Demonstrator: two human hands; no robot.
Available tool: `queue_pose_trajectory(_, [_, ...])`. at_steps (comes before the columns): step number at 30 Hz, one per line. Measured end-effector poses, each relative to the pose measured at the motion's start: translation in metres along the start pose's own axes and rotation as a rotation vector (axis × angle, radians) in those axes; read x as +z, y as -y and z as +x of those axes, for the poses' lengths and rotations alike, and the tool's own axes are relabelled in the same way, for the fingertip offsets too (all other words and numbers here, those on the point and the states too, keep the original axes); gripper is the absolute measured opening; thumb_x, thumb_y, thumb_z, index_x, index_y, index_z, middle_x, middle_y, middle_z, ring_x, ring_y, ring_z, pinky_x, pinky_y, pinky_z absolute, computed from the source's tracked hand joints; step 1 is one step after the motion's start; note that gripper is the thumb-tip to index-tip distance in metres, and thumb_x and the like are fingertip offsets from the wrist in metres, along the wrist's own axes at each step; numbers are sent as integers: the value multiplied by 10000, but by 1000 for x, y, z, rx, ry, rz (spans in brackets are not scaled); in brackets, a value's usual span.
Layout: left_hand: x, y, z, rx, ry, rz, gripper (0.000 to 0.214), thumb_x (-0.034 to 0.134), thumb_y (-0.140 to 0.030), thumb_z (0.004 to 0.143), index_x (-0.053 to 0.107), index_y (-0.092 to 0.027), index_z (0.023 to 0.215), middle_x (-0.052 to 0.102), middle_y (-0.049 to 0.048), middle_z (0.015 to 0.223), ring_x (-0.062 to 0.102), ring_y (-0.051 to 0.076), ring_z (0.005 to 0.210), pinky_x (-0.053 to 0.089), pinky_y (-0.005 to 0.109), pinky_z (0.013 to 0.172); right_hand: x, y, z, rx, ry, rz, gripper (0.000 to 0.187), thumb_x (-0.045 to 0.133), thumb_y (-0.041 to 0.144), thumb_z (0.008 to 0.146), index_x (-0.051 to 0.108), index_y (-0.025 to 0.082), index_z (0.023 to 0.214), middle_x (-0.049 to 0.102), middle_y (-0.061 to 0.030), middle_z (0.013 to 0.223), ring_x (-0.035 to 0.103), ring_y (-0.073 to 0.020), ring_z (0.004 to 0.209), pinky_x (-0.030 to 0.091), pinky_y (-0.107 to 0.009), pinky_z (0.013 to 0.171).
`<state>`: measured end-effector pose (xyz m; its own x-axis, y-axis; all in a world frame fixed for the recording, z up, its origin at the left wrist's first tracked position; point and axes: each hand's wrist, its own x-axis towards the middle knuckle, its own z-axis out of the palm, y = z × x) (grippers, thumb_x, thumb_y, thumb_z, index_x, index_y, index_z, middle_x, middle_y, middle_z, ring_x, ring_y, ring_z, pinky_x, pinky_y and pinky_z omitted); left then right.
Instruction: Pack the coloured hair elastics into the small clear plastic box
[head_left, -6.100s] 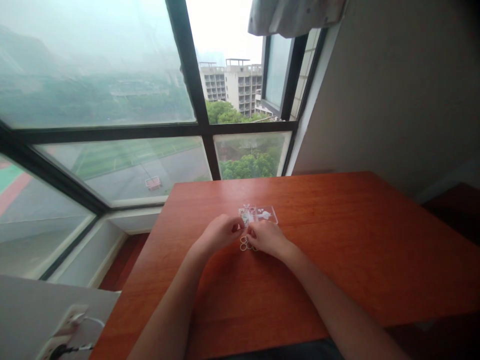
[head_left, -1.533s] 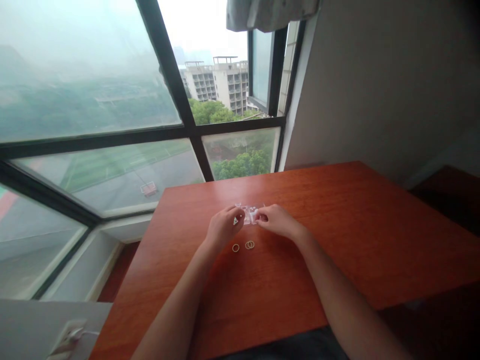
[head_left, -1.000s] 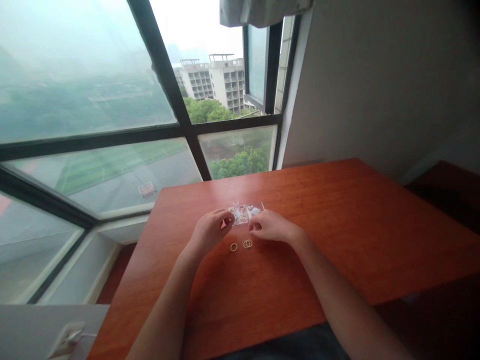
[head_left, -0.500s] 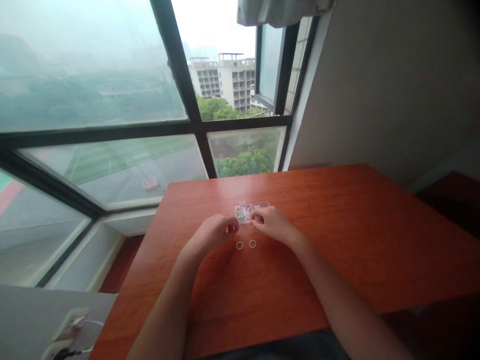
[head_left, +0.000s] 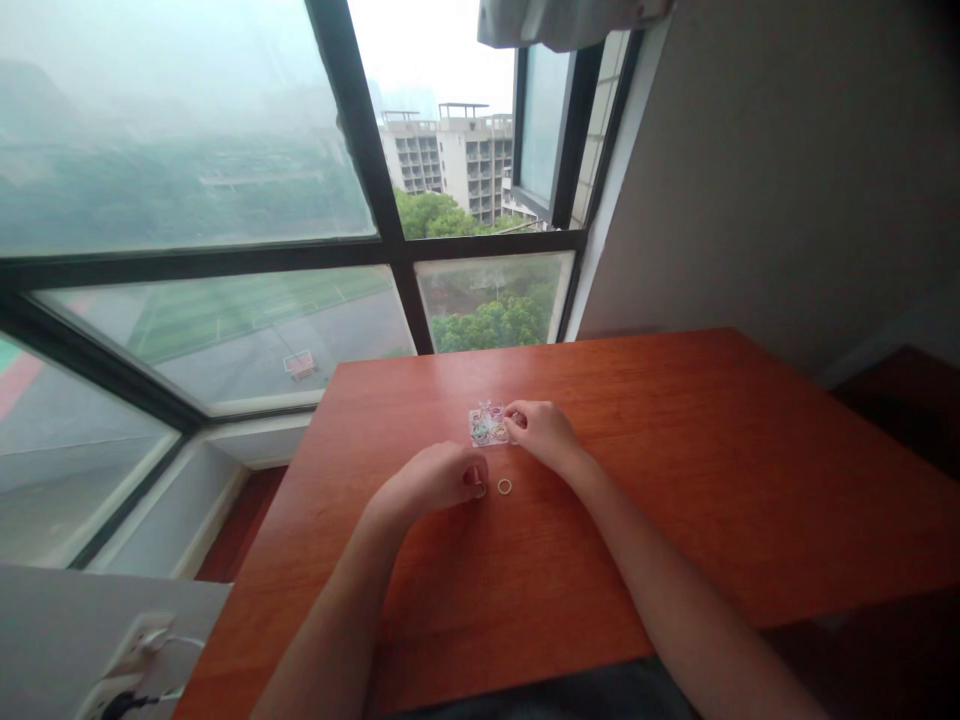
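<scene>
My left hand [head_left: 448,473]: curled at pale ring [head_left: 484,491], hold unclear. My right hand [head_left: 545,430]: at clear box [head_left: 490,440], grip unclear.

Clear glossy plastic case [head_left: 478,412], smooth reddish wood table [head_left: 480,600], matt wall [head_left: 757,190]

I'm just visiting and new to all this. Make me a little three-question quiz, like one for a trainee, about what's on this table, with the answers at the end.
1. Which is nearer the clear container: the left hand or the right hand?

2. True or false: the pale ring just right of the left hand's fingertips lies inside the container.

3. What colour is the table?
A) white
B) reddish-brown
C) blue

Key: 1. The right hand. 2. False; it lies on the table. 3. B.
</scene>
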<state>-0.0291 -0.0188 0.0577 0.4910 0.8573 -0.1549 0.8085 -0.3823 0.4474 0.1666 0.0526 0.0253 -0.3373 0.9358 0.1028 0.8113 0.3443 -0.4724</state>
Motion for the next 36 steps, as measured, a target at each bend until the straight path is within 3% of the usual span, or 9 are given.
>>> queue_pose_trajectory(7, [9,-1,4,-25,-86,132,173,581,-94,680,658,-225,595,615,-19,572,468,108,472,242,238,481,-6,-14,-4,14,-88,70,193,568,297,857,718,222,953,736,-33,848,646,-159,762,411,-234,666])
queue_pose_trajectory(14, [2,-5,5,-8,-79,168,154,542,-120,716,648,-211,651,657,-3,652,487,114,515,268,232,508,-14,-19,-8,-13,-106,122,186,577,274,840,722,210,936,724,-28,813,630,-149,719,402,-230,648])
queue_pose_trajectory(19, [-6,-9,12,40,-325,46,140,533,-142,775,660,-200,784,669,10,779,544,110,626,346,208,581,-17,-17,-12,-94,5,122,170,579,258,836,728,199,895,706,-17,736,598,-129,637,369,-221,597])
queue_pose_trajectory(23, [0,-6,26,-23,-496,43,126,540,-167,803,654,-202,841,664,18,838,543,111,649,360,208,597,-18,-13,-17,-146,105,104,156,583,241,831,733,213,862,705,-10,746,597,-124,653,360,-218,609])
queue_pose_trajectory(30, [14,3,47,-129,-470,125,115,548,-202,833,662,-212,840,676,30,866,582,135,710,355,218,610,-21,-9,-23,-177,203,72,186,569,201,826,738,221,900,717,-22,822,610,-135,725,373,-214,636])
queue_pose_trajectory(36, [11,6,40,-98,-498,88,124,539,-194,838,663,-205,844,675,22,843,553,118,651,371,223,621,-20,-7,-24,-241,271,85,198,569,186,796,739,218,892,705,-7,779,606,-122,692,372,-207,623])
